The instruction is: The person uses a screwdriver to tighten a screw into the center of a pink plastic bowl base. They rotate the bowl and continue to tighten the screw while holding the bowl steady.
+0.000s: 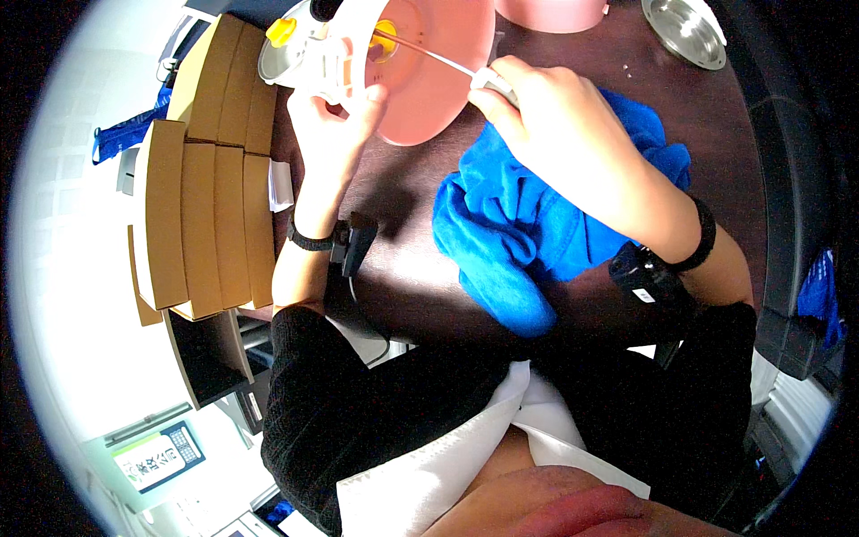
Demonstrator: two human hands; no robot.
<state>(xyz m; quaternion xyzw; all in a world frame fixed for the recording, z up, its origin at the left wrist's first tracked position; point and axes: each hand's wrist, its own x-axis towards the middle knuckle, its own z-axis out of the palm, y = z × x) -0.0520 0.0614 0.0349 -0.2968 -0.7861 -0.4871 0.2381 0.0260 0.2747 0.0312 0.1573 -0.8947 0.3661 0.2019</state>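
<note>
My left hand (333, 130) grips the white part (327, 58) of a pink and white appliance at the far left of the table. The appliance's round pink piece (434, 94) is tilted up on edge, with a yellow fitting (383, 42) at its middle. My right hand (564, 125) is closed on the light handle of a screwdriver (445, 62). The thin shaft points left, its tip at the yellow fitting; whether it touches a screw is too small to tell. Beneath my right hand and forearm lies a crumpled blue cloth (501, 215).
Cardboard boxes (201, 224) stand in a row along the left edge of the dark table (394, 183). At the back are a pink container (553, 12) and, further right, a round metal bowl (687, 31). A black device with a cable (358, 246) is by my left wrist.
</note>
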